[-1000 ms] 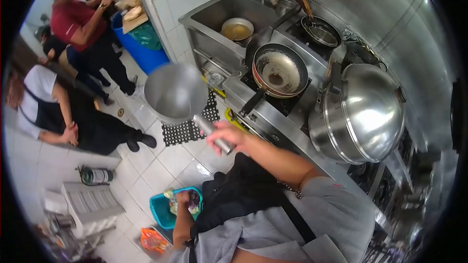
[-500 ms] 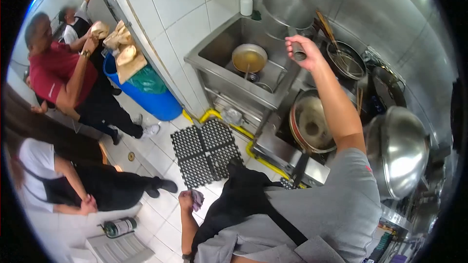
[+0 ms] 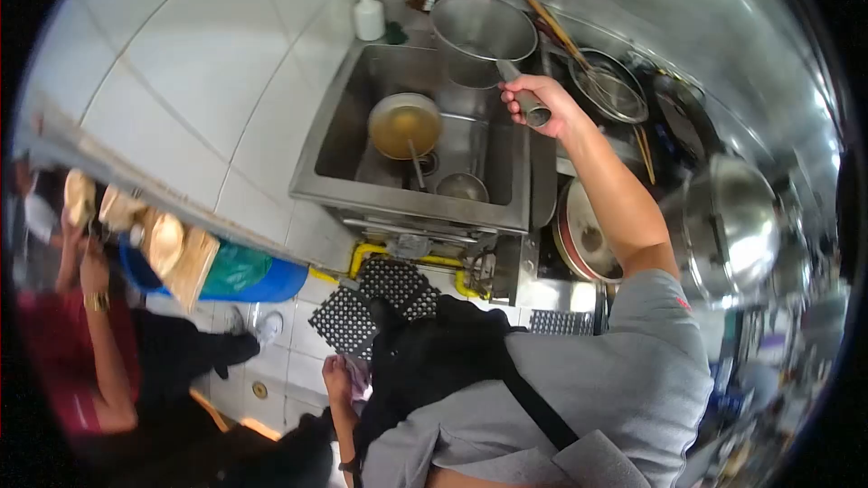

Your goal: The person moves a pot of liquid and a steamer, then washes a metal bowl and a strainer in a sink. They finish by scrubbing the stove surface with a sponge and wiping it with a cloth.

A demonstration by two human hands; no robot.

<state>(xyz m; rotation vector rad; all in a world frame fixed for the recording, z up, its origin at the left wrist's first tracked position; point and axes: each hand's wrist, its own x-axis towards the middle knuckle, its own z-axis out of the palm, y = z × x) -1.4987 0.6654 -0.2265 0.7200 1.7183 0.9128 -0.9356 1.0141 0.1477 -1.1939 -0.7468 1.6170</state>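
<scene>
My right hand (image 3: 538, 101), at the end of an outstretched arm, is closed around the thick tubular handle of a deep metal saucepan (image 3: 484, 27). The saucepan is over the back right corner of the steel sink (image 3: 407, 201). Inside the sink sit a round pan of yellowish liquid (image 3: 404, 126), with a utensil handle leaning in it, and a small metal bowl (image 3: 462, 187). Low beside my apron, my left hand (image 3: 337, 380) is closed on a purplish cloth (image 3: 360, 378), partly hidden by the hand and apron.
Right of the sink are a wide pan (image 3: 579, 226) on the stove, a strainer (image 3: 615, 95) with a whisk, and a big steel wok lid (image 3: 732, 230). A soap bottle (image 3: 369, 14) stands behind. A person in a red shirt (image 3: 54, 352) works by a blue bin (image 3: 285, 280).
My view has turned and come nearer to the sink. The saucepan stays in my right hand, now more over the sink's back right corner. My left hand keeps the cloth low.
</scene>
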